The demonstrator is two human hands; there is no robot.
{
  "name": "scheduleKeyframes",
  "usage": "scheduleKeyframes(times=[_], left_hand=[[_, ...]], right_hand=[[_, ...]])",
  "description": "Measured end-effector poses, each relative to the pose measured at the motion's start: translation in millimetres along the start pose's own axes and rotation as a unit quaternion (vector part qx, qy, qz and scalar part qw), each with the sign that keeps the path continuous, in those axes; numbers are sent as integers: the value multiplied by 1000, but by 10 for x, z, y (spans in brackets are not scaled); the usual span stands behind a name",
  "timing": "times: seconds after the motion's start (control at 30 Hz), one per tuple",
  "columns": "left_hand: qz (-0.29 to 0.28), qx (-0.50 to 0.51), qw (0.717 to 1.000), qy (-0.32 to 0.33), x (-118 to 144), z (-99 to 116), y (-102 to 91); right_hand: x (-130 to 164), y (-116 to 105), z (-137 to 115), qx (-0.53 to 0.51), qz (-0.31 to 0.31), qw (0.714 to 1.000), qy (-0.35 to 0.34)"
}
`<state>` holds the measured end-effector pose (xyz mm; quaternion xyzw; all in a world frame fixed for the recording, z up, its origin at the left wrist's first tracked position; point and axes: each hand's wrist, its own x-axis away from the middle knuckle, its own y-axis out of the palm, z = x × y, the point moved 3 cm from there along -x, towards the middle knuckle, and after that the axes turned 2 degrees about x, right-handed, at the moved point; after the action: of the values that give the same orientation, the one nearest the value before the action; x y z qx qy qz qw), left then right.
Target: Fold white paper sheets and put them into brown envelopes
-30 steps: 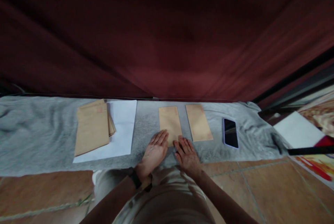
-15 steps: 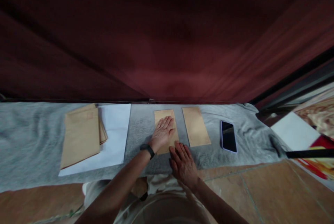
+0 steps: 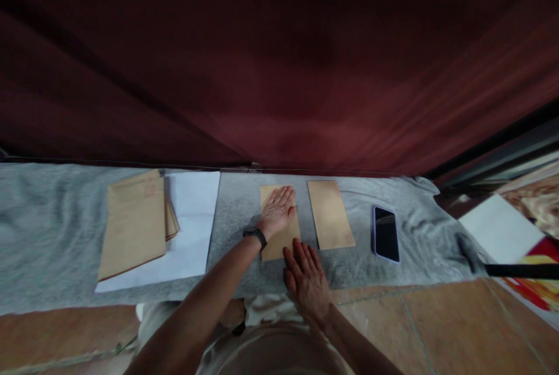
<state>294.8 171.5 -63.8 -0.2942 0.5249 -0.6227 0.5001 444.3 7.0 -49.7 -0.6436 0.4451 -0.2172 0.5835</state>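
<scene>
L hand [image 3: 278,209] is lying flat, fingers spread, pressing the envelope [image 3: 279,241] directly under its palm, gripping nothing. Envelope's long axis is running away from the body. R hand [image 3: 306,278] is resting flat & open just nearer, touching its near corner.

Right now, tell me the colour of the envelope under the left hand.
Tan brown envelope under the left hand; head view.

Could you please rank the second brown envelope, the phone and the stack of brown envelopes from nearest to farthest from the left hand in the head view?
From the left hand:
1. Second brown envelope, just to its right.
2. Phone, farther right on the grey cloth.
3. Stack of brown envelopes, far left on white paper.
</scene>
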Motion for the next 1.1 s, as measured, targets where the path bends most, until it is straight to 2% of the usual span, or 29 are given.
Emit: scheduleKeyframes(times=[0.17, 0.4, 0.53, 0.63, 0.8, 1.1], left_hand=[[-14, 8, 999, 43, 298, 154, -14], [-17, 12, 996, 88, 931, 388, -110], [-5, -9, 996, 90, 1272, 453, -177], [4, -21, 997, 74, 1467, 444, -207], [13, -16, 999, 41, 1613, 364, -230], [-12, -1, 998, 55, 1667, 165, -163]], right_hand=[[16, 54, 12, 4, 3, 1000, -5], [27, 36, 1, -4, 24, 1000, -2], [30, 45, 36, -18, 27, 999, -7], [3, 68, 103, -43, 37, 998, 30], [-65, 110, 159, -68, 62, 988, 121], [-62, 172, 107, -89, 78, 985, 125]])
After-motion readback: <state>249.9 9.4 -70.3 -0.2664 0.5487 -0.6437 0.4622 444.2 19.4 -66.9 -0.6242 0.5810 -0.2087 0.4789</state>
